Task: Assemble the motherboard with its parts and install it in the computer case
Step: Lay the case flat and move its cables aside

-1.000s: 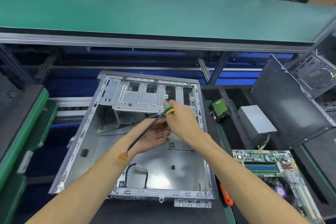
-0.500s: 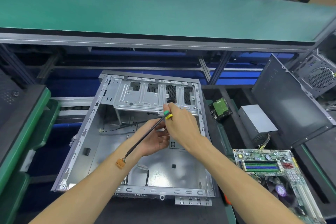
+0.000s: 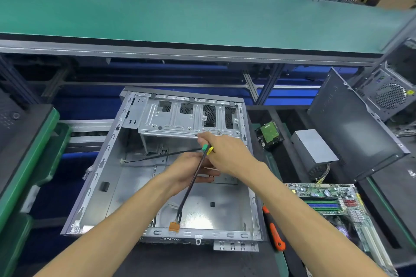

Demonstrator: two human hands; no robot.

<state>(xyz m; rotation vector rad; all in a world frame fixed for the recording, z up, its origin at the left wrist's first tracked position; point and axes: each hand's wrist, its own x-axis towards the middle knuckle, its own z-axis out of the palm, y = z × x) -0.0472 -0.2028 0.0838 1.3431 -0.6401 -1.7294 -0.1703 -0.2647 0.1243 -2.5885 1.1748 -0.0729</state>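
Cable [image 3: 193, 183]: held at its upper end, long axis steep, orange connector [image 3: 174, 226] pointing down, below both hands.
Right hand [image 3: 227, 155]: pinched closed on cable.
Left hand [image 3: 191, 172]: half open under cable.
Computer case [image 3: 112, 164]: lying open beneath both hands.
Motherboard [image 3: 333, 204]: right of right forearm.

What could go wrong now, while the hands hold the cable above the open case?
1. The orange connector dangles from the cable near the case front rail; it might snag there.
2. The right hand pinches the cable; pulling may strain its wires.
3. The motherboard lies near the right forearm, which could bump it.
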